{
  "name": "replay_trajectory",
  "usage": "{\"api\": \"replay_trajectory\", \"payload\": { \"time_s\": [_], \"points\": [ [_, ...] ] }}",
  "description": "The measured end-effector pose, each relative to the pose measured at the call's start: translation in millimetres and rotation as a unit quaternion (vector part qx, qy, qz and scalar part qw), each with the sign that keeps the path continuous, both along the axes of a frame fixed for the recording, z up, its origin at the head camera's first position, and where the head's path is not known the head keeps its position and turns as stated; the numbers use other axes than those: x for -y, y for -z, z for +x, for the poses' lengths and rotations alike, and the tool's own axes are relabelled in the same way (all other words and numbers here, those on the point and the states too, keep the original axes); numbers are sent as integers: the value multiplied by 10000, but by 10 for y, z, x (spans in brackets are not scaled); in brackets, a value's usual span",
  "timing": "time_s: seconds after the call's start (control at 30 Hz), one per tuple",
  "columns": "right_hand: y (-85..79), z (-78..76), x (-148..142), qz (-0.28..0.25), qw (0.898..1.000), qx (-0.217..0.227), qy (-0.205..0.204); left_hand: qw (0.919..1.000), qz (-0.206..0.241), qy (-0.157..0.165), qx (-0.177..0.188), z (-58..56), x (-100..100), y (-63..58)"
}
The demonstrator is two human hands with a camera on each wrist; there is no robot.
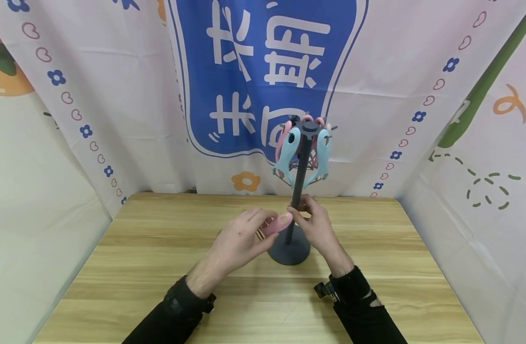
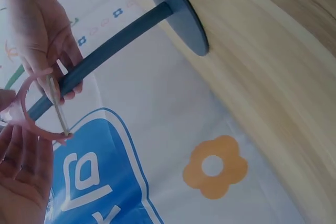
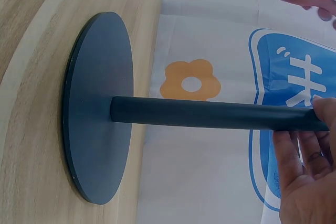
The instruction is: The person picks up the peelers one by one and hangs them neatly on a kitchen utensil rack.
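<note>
My left hand (image 1: 241, 239) holds a pink Y-shaped peeler (image 1: 278, 223) by its handle, close to the stand's pole. In the left wrist view a thin metal blade spans the fork of the peeler (image 2: 27, 109). My right hand (image 1: 316, 227) grips the dark grey pole (image 1: 302, 177) of a stand, thumb on one side and fingers on the other, as the right wrist view shows. Round the top of the stand hang light blue peelers (image 1: 285, 155) and pink ones (image 1: 282, 138), partly hiding each other.
The stand's round dark base (image 1: 289, 255) rests on a wood-grain table (image 1: 159, 267). Behind the table hangs a white printed cloth (image 1: 138, 95) with a blue panel (image 1: 254, 62). Light printed cloth sides (image 1: 474, 200) flank the table.
</note>
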State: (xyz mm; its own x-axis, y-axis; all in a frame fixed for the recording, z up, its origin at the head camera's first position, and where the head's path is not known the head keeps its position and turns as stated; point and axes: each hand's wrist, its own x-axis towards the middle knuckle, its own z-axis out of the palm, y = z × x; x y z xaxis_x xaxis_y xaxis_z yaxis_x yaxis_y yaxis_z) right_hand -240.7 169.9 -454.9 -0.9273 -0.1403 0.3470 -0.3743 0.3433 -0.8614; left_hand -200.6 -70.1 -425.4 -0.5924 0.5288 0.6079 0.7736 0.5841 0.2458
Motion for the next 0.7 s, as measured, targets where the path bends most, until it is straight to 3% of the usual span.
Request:
{"api": "replay_trajectory", "payload": {
  "time_s": [0.4, 0.43, 0.7],
  "points": [
    [-9, -12, -4, 202, 9997, 68, 81, 9958, 858, -53, -300, 51, -159, -178],
    [-64, 27, 9, 243, 9997, 23, 75, 9952, 933, -28, -308, 53, -174, -196],
    [-12, -5, -16, 373, 9992, -85, 118, 9908, 1270, -125, -462, 100, -290, -383]
  ]
}}
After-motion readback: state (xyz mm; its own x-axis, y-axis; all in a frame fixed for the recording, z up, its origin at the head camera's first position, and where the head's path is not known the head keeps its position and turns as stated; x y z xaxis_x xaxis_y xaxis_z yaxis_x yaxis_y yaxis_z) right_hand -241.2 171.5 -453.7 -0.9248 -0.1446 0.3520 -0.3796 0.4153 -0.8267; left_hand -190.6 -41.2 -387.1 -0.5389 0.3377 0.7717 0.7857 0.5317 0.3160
